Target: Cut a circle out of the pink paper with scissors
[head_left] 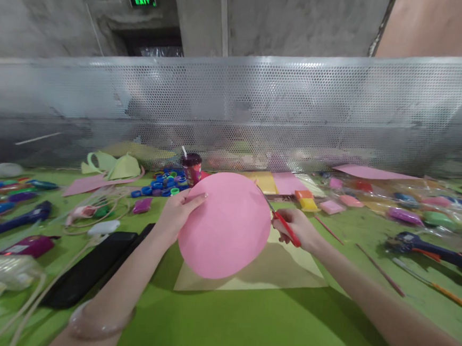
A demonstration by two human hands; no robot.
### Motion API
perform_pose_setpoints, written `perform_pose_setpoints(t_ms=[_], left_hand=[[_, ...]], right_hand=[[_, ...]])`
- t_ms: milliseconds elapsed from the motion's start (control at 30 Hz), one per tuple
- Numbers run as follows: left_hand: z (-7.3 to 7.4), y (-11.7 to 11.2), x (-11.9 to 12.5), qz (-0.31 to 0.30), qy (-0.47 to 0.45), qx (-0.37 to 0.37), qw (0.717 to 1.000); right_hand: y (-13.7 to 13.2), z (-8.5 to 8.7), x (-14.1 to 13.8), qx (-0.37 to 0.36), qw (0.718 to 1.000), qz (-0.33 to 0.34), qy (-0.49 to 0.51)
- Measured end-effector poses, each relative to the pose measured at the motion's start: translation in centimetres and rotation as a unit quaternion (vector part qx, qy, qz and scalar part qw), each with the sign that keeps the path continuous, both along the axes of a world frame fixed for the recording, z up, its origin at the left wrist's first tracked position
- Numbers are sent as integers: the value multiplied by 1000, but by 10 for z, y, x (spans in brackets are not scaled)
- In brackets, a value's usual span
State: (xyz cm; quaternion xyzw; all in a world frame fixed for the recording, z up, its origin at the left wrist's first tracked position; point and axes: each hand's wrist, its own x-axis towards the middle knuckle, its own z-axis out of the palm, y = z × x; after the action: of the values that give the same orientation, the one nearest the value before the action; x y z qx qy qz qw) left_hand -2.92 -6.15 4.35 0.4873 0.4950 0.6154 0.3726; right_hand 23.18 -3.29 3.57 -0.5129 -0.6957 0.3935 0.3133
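Note:
A round sheet of pink paper (224,226) is held up over the table. My left hand (177,214) grips its left edge, thumb on the near face and the other fingers behind it. My right hand (294,228) is closed round the red handles of a pair of scissors (286,228). The blades point up and left at the paper's right edge; whether they are apart is hard to see. Beneath the paper lies a pale yellow sheet (295,268) on the green tabletop (219,326).
A black flat case (91,268) and a white cable lie left. Behind stand a lidded cup (192,167) and several blue caps (162,182). Clay packs (406,215), thin sticks and a dark blue glue gun (433,250) lie right. A perforated metal screen (260,106) closes the back.

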Motion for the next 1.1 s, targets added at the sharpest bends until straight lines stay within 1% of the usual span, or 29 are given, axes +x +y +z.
perform_pose_setpoints(t_ms=[200, 433, 933, 1033, 1100], left_hand=[[0, 0, 0, 1, 0, -1, 1000], [0, 0, 0, 2, 11, 0, 1000], [-1, 2, -1, -1, 4, -3, 1000], [-1, 2, -2, 6, 12, -2, 1000], [1, 0, -1, 0, 29, -12, 999]], right_hand=[[0, -1, 1, 7, 1000, 6, 0], [0, 0, 0, 4, 1000, 1, 1], [-2, 1, -1, 12, 1000, -11, -2], [-1, 2, -1, 31, 999, -41, 14], [0, 4, 0, 49, 996, -61, 40]])
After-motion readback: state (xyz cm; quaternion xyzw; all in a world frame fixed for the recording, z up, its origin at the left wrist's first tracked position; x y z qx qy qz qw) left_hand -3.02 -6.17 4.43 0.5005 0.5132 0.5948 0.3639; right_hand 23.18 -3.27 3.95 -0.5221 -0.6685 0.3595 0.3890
